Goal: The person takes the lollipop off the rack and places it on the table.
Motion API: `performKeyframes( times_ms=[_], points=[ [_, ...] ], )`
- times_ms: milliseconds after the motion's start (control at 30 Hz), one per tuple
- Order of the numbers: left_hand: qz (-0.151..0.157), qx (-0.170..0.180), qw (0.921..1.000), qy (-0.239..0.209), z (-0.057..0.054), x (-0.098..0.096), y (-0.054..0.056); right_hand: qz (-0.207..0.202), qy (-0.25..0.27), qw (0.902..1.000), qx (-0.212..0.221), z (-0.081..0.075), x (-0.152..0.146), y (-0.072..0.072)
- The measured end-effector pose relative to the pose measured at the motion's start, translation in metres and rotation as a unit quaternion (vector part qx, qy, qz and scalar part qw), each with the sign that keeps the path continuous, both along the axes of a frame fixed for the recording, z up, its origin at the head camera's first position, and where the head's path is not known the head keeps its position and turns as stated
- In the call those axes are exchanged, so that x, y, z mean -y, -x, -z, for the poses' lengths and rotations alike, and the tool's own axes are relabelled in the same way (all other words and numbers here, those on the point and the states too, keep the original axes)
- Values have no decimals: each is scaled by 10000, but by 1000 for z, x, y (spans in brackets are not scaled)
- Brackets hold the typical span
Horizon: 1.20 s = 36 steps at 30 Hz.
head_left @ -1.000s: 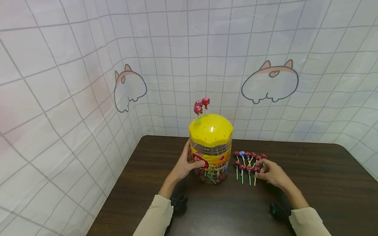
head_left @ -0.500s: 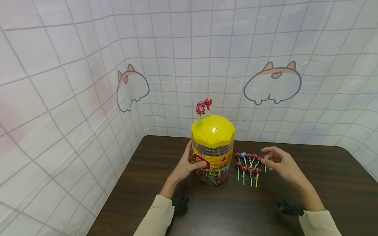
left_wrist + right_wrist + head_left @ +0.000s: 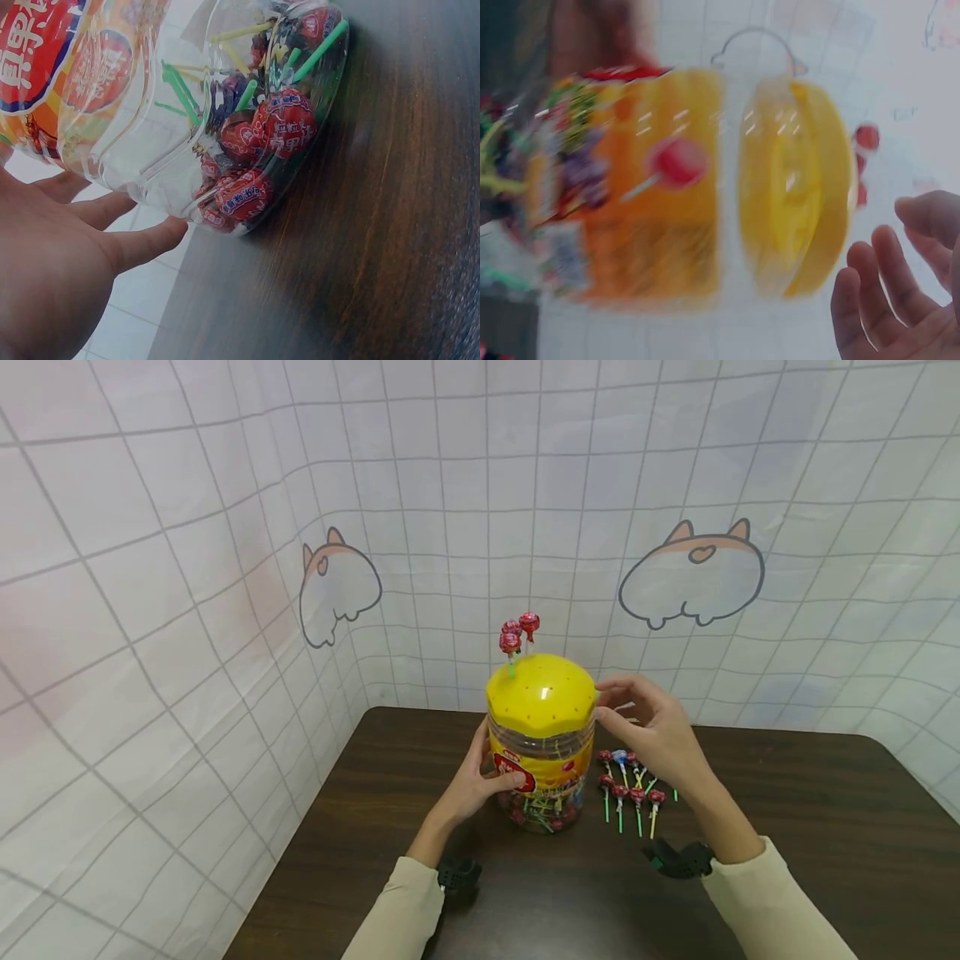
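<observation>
A clear plastic candy jar [image 3: 566, 772] with a yellow and orange label stands on the table. Inside it, lollipops [image 3: 289, 124] with red wrappers and green or yellow sticks lie at the bottom. Three red lollipops [image 3: 510, 642] stand up from the back left of its domed yellow lid [image 3: 542, 702], which has small holes. My left hand [image 3: 471, 787] holds the jar's left side, thumb across the label. Beside the lid's right edge is my right hand [image 3: 654, 731], fingers loosely bent and nothing seen between them; the right wrist view is blurred.
Several lollipops [image 3: 637, 795] lie in two rows on the dark wooden table [image 3: 787, 827] right of the jar, partly hidden by the right hand. One in the back row has a blue wrapper. A white grid-patterned curtain [image 3: 450, 527] hangs behind and to the left.
My right hand has left the lollipop rows, first pulling back to the right, then rising leftward to the lid. The left hand keeps its hold, and the jar stays in place.
</observation>
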<state>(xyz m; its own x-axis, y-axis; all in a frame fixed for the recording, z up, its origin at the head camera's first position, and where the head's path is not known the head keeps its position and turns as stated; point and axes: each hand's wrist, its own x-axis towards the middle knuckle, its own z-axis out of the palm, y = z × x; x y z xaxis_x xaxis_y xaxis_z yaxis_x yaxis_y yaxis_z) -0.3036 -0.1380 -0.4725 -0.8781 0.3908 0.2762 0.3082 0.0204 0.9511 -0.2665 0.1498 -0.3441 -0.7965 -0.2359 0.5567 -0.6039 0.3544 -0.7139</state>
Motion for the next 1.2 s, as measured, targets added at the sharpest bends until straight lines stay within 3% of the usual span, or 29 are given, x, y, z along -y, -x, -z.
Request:
performKeyframes(
  times_ms=[233, 400, 867, 1200],
  points=[
    [-43, 49, 10000, 22, 1, 1, 1, -107, -337, 9993, -123, -40, 43, 19],
    [-60, 78, 9999, 43, -1, 1, 0, -295, -388, 9987, -175, -57, 68, 31],
    [-25, 131, 9999, 68, -1, 0, 0, -110, -457, 9987, -183, -63, 99, 46],
    [13, 162, 9998, 62, 1, 2, 1, -44, 134, 9994, -320, -63, 104, 48]
  ],
)
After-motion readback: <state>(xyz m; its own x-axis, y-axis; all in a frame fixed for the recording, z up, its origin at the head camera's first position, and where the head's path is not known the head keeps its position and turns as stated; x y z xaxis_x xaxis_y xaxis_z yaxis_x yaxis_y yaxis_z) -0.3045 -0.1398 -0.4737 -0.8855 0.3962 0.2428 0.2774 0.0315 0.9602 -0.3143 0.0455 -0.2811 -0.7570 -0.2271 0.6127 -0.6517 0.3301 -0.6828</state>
